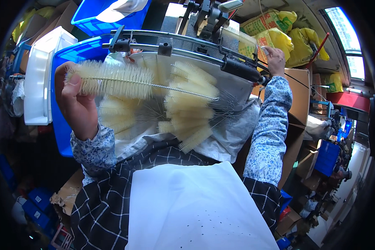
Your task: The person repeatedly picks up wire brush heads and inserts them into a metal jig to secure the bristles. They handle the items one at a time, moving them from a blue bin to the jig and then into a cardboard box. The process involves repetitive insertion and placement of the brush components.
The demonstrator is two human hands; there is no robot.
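My left hand [80, 109] is closed round the bristle end of a cream-coloured bottle brush [116, 80]. Its twisted wire stem points right, ending in a small loop above a pile of similar brushes [191, 110]. Those brushes lie on white sheeting in front of me, their bare wires spread to the right. At the right end of a bench machine [204, 35] with metal rails, my right hand [276, 61] has its fingers pinched together. A narrow bristled strip [241, 36] on the machine runs toward those fingers; what they grip is too small to make out.
Blue bins [81, 52] and a white bin [39, 79] stand at the left. A black cylinder [239, 69] juts from the machine near my right wrist. Yellow sacks [273, 41] sit behind it, and a cardboard box [299, 98] stands beside my right arm.
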